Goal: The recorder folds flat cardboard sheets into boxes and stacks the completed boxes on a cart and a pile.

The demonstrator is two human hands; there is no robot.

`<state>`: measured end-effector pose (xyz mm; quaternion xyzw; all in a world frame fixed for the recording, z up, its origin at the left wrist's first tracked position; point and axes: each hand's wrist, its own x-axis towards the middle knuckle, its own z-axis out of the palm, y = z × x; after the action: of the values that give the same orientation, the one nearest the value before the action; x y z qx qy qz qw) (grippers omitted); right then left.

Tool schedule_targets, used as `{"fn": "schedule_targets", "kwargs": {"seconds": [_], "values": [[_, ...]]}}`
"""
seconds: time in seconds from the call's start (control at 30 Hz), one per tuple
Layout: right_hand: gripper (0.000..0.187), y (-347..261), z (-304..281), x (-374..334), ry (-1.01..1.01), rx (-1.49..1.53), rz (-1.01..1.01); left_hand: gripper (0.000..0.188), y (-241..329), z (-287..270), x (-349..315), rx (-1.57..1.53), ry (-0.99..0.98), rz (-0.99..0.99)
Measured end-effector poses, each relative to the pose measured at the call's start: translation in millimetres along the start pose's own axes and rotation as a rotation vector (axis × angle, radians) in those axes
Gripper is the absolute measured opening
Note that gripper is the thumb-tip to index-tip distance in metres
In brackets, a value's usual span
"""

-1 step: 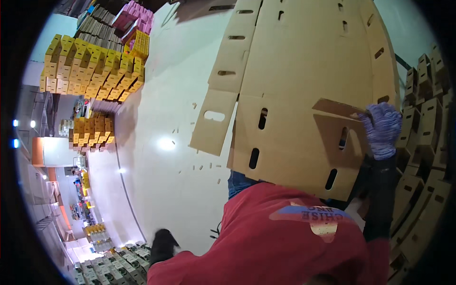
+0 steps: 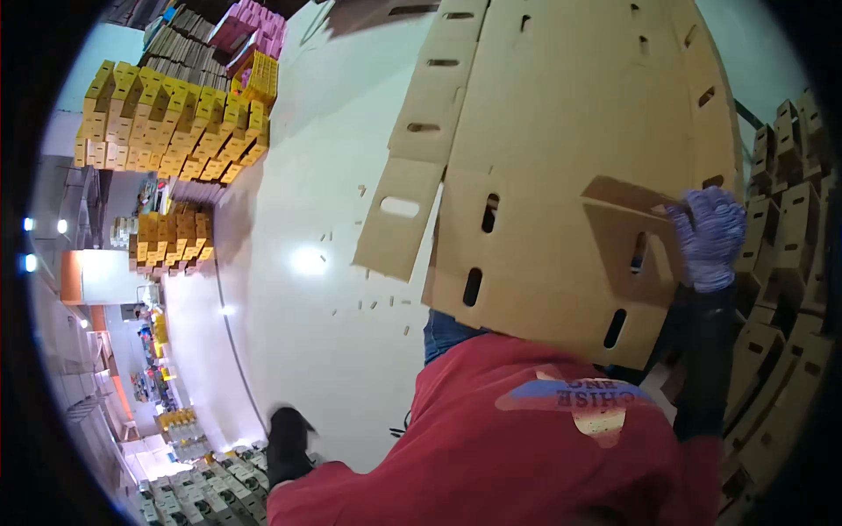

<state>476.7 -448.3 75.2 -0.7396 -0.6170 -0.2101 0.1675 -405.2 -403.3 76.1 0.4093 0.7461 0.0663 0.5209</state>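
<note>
A large brown cardboard sheet (image 2: pixel 561 123) with oval slots and folded side flaps spreads out in front of me. My right hand (image 2: pixel 709 237), in a purple-and-white knit glove, is at its right edge. The thumb and fingers meet the end of a raised cardboard flap (image 2: pixel 627 197), which casts a shadow on the sheet. To the left, a side flap (image 2: pixel 399 215) sticks out, parted from the main panel by a narrow gap. At lower left, only the black sleeve (image 2: pixel 288 447) of my left arm shows. That hand cannot be made out.
Brown cardboard boxes (image 2: pixel 794 219) stand in rows close by on the right. Yellow boxes (image 2: pixel 167 123) and pink ones (image 2: pixel 246 31) are stacked at far left. Small scraps (image 2: pixel 373 304) litter the pale floor (image 2: pixel 298 342). Printed boxes (image 2: pixel 206 495) fill the lower left.
My left sleeve has shifted slightly left and up. The right hand stays at the raised flap, its fingers a little straighter. The cardboard has barely moved in view.
</note>
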Motion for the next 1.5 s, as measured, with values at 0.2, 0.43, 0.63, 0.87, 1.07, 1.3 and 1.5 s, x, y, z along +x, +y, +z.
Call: {"fn": "schedule_targets", "kwargs": {"seconds": [0.2,0.43,0.63,0.87,1.07,1.3,1.5], "values": [[0.025,15,13,-2,0.160,-0.024,-0.082,0.030,312,-164,19,0.666,0.453,0.720],[0.022,34,0,-15,0.162,0.085,0.082,0.047,578,10,82,1.533,1.008,1.237],[0.027,58,16,-34,0.099,0.078,0.285,0.107,476,215,157,1.916,0.475,0.962],[0.028,33,-5,-18,0.053,0.063,0.275,0.071,402,297,185,1.132,0.260,1.933],[0.032,11,-11,-8,-0.151,-0.122,0.145,0.022,443,342,112,0.667,0.008,1.669],[0.036,-23,-22,7,-0.330,-0.247,0.129,0.035,479,434,37,1.263,-0.201,1.685],[0.036,-14,-17,-2,-0.232,-0.168,0.118,0.025,480,432,49,1.263,-0.278,1.681]]}}
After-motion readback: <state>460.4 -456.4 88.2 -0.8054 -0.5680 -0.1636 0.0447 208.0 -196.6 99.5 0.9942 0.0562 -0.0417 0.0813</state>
